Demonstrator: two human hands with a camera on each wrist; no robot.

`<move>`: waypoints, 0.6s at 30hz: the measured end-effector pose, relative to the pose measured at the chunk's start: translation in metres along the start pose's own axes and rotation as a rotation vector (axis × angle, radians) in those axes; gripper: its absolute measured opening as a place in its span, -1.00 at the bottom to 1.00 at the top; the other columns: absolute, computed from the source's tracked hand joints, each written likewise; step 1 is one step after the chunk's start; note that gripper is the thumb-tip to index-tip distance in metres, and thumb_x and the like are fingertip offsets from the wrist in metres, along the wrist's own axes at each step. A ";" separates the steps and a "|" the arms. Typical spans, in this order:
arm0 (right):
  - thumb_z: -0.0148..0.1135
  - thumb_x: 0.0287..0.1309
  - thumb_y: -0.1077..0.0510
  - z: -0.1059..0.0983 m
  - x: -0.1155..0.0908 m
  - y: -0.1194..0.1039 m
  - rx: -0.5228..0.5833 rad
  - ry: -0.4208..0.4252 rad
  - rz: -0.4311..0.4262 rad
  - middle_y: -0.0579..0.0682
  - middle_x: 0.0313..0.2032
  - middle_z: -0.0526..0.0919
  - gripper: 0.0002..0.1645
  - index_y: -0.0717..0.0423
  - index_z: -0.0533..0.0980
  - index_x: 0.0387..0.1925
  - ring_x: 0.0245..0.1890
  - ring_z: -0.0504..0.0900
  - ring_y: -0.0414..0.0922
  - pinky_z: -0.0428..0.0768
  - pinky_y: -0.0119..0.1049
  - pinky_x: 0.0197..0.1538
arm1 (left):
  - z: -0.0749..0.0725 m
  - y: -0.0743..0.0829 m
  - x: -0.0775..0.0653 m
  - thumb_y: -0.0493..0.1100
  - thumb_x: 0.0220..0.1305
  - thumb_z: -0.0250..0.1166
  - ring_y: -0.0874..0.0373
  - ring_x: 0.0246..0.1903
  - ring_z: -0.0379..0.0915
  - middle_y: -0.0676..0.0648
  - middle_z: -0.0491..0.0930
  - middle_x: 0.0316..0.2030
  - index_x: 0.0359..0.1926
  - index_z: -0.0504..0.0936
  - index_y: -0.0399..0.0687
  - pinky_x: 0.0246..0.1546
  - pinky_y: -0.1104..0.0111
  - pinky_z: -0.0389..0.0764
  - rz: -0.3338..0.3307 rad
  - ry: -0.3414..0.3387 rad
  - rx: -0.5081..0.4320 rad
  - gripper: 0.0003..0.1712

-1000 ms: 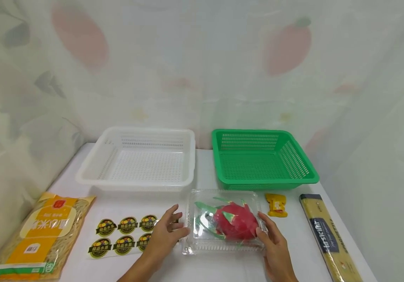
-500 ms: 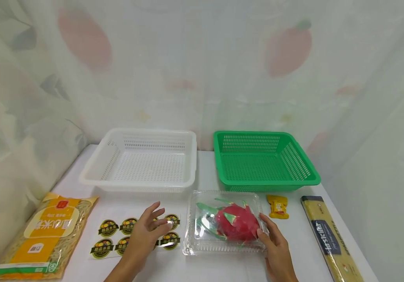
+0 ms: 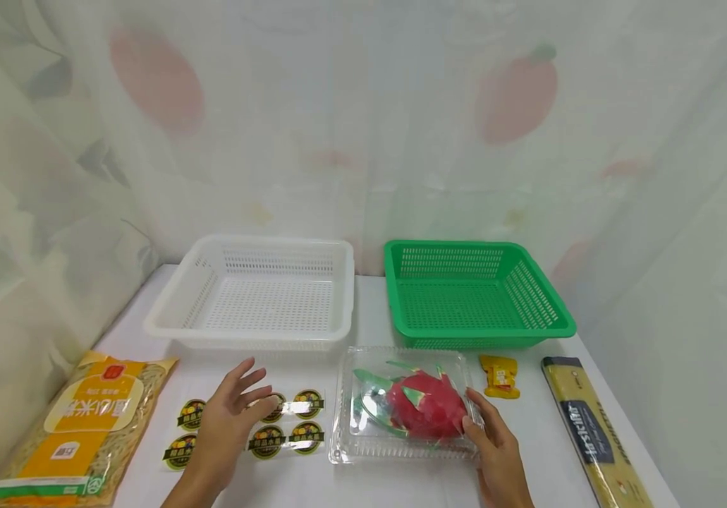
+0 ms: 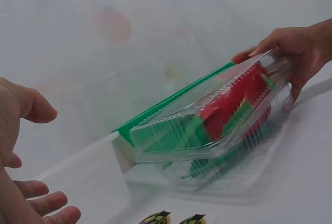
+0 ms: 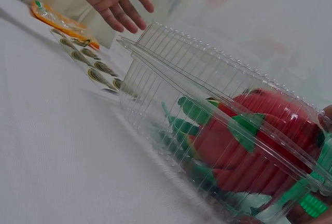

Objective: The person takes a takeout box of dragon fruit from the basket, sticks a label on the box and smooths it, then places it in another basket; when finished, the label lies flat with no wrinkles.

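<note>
A clear plastic clamshell box [image 3: 363,446] with a lid sits on the white table, holding a red dragon fruit [image 3: 429,406] with green scales. My right hand [image 3: 498,444] grips its right edge, thumb on the near side and fingers around the far side; the left wrist view shows this grip at the box's end. Over a sheet of round black-and-gold stickers [image 3: 306,437] hovers my left hand [image 3: 226,416], fingers spread and holding nothing. That hand covers part of the sheet in the head view.
Behind stand a white basket [image 3: 249,339] and a green basket [image 3: 484,335]. An orange noodle bag [image 3: 77,423] lies at left. A small yellow packet [image 3: 499,376] and a spaghetti pack [image 3: 591,430] lie at right. A curtain [image 3: 363,127] closes off the back.
My left hand has moved left, away from the box and across the sticker sheet, uncovering the right-hand stickers. The right hand keeps its grip on the box, which stays in place.
</note>
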State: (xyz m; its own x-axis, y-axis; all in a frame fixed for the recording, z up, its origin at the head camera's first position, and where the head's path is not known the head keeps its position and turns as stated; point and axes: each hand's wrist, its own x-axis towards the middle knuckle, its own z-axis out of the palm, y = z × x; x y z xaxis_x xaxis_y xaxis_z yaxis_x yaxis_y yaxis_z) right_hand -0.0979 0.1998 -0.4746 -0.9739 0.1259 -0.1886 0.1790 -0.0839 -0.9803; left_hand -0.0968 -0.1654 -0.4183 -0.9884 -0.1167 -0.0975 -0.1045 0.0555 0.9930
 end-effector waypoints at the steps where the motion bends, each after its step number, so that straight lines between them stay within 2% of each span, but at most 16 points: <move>1: 0.23 0.28 -0.01 0.000 0.000 0.000 0.001 -0.003 -0.001 0.05 0.44 0.05 -0.26 0.03 0.21 0.41 0.45 -0.14 0.07 0.35 -0.18 0.15 | -0.002 0.000 0.000 -0.21 0.24 0.35 0.08 0.13 0.37 -0.09 0.27 0.29 0.48 0.06 0.01 -0.06 0.49 0.47 0.001 0.008 0.004 -0.10; 10: 0.21 0.29 0.02 0.001 -0.002 0.000 -0.010 -0.005 0.003 0.06 0.43 0.07 -0.26 0.07 0.19 0.41 0.45 -0.14 0.08 0.33 -0.17 0.16 | -0.021 -0.003 0.002 -0.17 0.25 0.35 0.21 0.08 0.37 -0.13 0.23 0.30 0.51 -0.01 0.00 -0.08 0.56 0.45 0.009 0.056 0.001 -0.05; 18: 0.16 0.34 0.08 0.000 -0.001 0.001 -0.009 -0.006 -0.002 0.09 0.44 0.05 -0.30 0.10 0.18 0.42 0.45 -0.16 0.10 0.33 -0.15 0.16 | -0.039 -0.005 0.003 -0.22 0.24 0.36 0.25 0.03 0.36 -0.16 0.24 0.28 0.51 0.00 -0.04 -0.12 0.61 0.44 0.020 0.170 0.038 -0.05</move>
State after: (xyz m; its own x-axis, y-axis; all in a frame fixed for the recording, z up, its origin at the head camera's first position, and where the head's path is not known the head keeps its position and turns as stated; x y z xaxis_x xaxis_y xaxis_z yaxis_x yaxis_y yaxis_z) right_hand -0.0964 0.1999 -0.4750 -0.9751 0.1198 -0.1865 0.1785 -0.0750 -0.9811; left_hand -0.0953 -0.2044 -0.4211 -0.9576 -0.2815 -0.0616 -0.0921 0.0966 0.9910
